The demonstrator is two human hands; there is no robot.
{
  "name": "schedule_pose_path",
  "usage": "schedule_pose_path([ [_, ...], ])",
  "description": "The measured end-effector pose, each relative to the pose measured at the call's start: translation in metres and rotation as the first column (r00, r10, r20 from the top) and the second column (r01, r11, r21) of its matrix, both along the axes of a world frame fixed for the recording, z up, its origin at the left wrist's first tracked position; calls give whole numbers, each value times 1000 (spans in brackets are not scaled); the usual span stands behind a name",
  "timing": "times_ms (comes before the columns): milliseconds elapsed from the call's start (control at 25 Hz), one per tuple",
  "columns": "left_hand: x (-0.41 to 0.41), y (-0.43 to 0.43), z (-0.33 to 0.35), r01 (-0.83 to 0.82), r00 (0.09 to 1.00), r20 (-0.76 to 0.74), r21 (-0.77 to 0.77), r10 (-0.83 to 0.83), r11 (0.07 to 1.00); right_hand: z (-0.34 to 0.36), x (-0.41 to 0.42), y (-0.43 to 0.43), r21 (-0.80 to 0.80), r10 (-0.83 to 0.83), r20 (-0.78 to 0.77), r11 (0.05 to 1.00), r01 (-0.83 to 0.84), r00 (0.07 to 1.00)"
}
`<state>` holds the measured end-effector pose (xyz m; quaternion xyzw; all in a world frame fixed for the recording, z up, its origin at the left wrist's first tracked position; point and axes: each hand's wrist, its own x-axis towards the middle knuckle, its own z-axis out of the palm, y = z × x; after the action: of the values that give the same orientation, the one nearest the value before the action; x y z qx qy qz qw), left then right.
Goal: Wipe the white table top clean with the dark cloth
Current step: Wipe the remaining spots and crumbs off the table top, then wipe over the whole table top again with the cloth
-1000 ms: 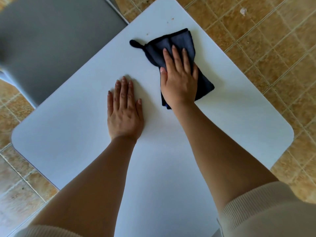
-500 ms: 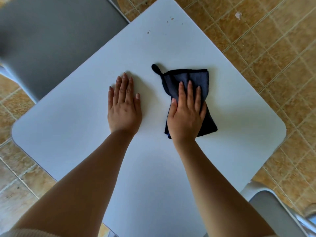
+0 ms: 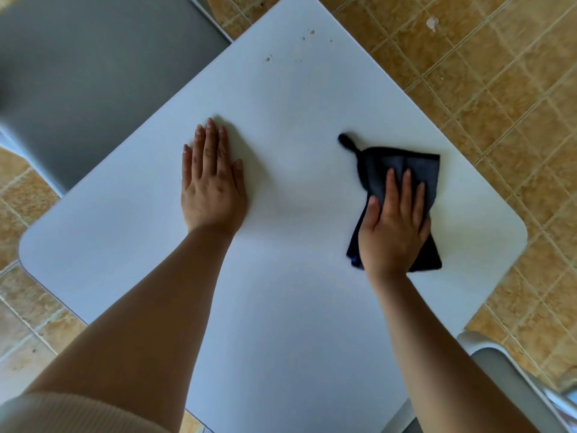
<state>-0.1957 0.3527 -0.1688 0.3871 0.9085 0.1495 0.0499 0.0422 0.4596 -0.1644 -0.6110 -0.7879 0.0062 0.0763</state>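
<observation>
Person mid-wipe at white rounded-corner bench (image 3: 296,307). Right hand (image 3: 393,232) flat, fingers straight, pressing dark navy folded fabric cloth (image 3: 402,164) onto surface; cloth's far half and knotted loop show beyond fingertips. Left hand (image 3: 212,189) spread flat on bare bench, well left of cloth, holding nothing, apparently bracing. Small brown crumbs (image 3: 268,58) lie well ahead of both hands, near far corner. Judged step: sweeping pass. Next move likely calls for pushing cloth forward-left to crumbs under even pressure.

Home dining spot or small café — ochre tiled floor (image 3: 487,98), white table (image 3: 281,307), grey chairs (image 3: 93,73)
</observation>
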Motion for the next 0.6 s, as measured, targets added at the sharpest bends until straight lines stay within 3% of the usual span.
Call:
schedule_pose_path([
  [280,1,1,1,-8,1000,-6,-17,8,1000,7,-98,99,-144,16,-37,989,-21,999],
  [600,0,4,0,-4,1000,-23,-16,4,1000,17,-189,140,-227,235,3,947,-228,972],
])
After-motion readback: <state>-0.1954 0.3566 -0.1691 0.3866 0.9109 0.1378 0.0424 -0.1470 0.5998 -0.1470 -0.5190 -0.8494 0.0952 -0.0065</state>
